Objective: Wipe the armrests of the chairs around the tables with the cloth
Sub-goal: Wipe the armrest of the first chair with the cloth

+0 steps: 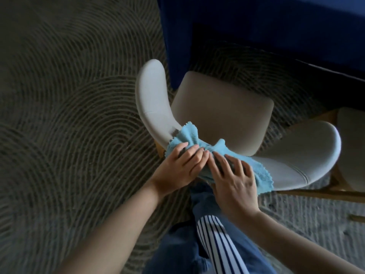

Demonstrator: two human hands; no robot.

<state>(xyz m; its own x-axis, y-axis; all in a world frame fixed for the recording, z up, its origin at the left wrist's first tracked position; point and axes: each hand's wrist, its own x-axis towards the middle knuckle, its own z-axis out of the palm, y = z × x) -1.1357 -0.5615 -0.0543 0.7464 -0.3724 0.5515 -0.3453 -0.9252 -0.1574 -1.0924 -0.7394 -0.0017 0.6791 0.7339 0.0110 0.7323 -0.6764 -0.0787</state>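
Grip: left hand (182, 164) curls into the light-blue zigzag-edged cloth (185, 135); right hand (235, 180) presses it, fingers flat.
Risk: bunched at the cream padded chair's (223, 113) back, the cloth may skip the armrests (152, 95).

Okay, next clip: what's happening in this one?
A person stands behind a pale chair pushed up to a blue-draped table. Both hands are on a light blue cloth bunched over the middle of the chair's curved back. The left hand grips it and the right hand presses it with spread fingers. The left armrest and right armrest lie uncovered. A second chair shows at the right edge.
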